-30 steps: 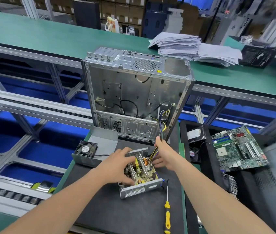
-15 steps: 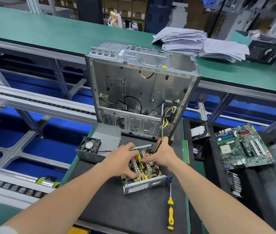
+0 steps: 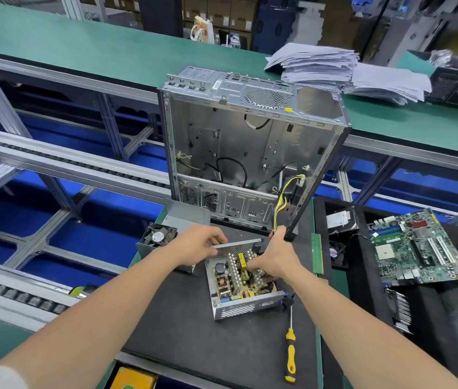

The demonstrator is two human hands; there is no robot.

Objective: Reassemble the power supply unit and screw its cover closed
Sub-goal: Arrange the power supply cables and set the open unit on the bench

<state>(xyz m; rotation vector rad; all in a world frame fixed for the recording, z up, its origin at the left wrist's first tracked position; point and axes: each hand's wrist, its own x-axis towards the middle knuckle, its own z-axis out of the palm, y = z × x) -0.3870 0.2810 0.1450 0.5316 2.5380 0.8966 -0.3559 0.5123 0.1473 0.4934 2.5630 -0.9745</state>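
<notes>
The open power supply unit [image 3: 246, 307] lies on the black mat, its circuit board exposed. My left hand [image 3: 197, 242] grips the top rim of its far perforated wall. My right hand [image 3: 276, 262] lies over the board's right side with its fingers curled down among the parts, and it holds the yellow and black cable bundle [image 3: 285, 192] that runs up into the computer case. The grey cover with its fan [image 3: 158, 236] rests just left of the unit, partly behind my left hand. A yellow-handled screwdriver [image 3: 290, 352] lies on the mat to the unit's right front.
An empty computer case [image 3: 250, 141] stands upright behind the unit. Right of the mat are a green memory stick [image 3: 317, 254], a hard drive [image 3: 340, 220], a small fan [image 3: 335, 252] and a motherboard [image 3: 415, 248]. Stacked papers [image 3: 334, 68] lie on the far green bench. Conveyor rails run at left.
My left hand has left the circuit board and taken the far wall's rim. My right hand has slid down the cables onto the board.
</notes>
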